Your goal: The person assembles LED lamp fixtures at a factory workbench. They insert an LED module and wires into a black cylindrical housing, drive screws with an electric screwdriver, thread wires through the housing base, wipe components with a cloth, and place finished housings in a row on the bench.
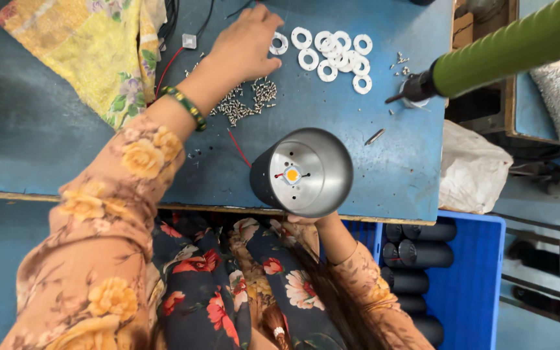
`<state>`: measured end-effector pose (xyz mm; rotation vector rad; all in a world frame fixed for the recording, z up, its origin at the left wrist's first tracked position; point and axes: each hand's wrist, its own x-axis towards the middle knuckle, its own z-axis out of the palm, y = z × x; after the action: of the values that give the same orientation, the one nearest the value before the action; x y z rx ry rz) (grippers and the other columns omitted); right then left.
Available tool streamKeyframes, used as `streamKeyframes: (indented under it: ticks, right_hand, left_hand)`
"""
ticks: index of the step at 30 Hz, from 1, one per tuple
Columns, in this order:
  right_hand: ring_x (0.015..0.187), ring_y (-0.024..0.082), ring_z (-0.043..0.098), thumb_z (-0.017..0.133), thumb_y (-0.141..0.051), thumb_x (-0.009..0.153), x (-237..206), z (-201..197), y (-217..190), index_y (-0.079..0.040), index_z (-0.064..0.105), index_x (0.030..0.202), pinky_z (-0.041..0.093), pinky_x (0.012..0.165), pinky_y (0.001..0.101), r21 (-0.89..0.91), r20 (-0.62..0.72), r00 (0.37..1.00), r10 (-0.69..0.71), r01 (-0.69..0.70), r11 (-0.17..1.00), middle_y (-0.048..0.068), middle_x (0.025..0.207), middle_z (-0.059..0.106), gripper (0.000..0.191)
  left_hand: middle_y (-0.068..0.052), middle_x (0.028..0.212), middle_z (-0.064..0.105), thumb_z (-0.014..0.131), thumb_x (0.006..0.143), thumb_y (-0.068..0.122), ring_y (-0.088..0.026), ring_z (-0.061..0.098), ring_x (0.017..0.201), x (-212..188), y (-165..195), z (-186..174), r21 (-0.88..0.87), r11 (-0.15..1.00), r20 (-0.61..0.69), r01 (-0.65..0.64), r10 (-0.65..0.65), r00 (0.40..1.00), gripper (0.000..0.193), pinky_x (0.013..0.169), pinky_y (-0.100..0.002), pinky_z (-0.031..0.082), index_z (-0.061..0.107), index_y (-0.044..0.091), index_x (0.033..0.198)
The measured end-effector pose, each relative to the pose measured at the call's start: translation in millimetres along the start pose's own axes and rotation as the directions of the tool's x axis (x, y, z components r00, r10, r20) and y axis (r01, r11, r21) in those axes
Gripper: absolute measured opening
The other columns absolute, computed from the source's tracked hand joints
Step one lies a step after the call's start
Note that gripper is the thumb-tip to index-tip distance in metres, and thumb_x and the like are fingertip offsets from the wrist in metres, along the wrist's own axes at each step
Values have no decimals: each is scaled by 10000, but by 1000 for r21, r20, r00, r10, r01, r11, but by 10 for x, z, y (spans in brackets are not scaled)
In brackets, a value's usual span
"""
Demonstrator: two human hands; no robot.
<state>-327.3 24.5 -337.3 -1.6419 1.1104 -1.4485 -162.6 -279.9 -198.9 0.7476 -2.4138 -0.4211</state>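
The left hand [244,40] lies spread and holding nothing on the far side of the desk [46,129], fingertips touching the white rings [332,52], while the right hand [306,220], mostly hidden, grips the lamp housing [303,172] from beneath at the near edge, mouth upward.

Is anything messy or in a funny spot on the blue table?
Mostly the small screws: they lie scattered loose beside the left hand, with a few strays near the white rings. One screw lies alone, apart from the rest.
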Motion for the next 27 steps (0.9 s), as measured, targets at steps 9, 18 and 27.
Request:
streamKeyframes:
  ticks: [9,18,27]
  right_hand:
    - [1398,266,521,889,-506,754,-85,-76,131,-15,353,1563,432,1199,437,32,13,1000,0,0,999,143,1540,496,1088]
    - [1453,279,486,872,-580,752,-162,-53,190,-14,347,1580,400,1241,447,2,6,1000,-18,18,1000,135,1581,466,1132]
    - [1447,292,476,926,-562,734,-203,-88,186,7,332,1568,407,1223,453,197,5,998,67,-67,978,143,1572,455,1171]
  left_hand:
    - [-150,1152,614,845,700,109,-353,596,1139,337,-95,330,259,965,184,-37,-12,983,440,883,-461,557,668,33,1096]
    - [-205,1177,579,847,711,159,-387,589,1125,163,-171,-11,58,996,216,60,-71,974,409,896,-482,537,716,90,1093]
    - [-190,1175,579,871,667,174,-400,570,1142,103,-94,4,161,986,265,41,-83,961,478,889,-486,532,715,81,1109]
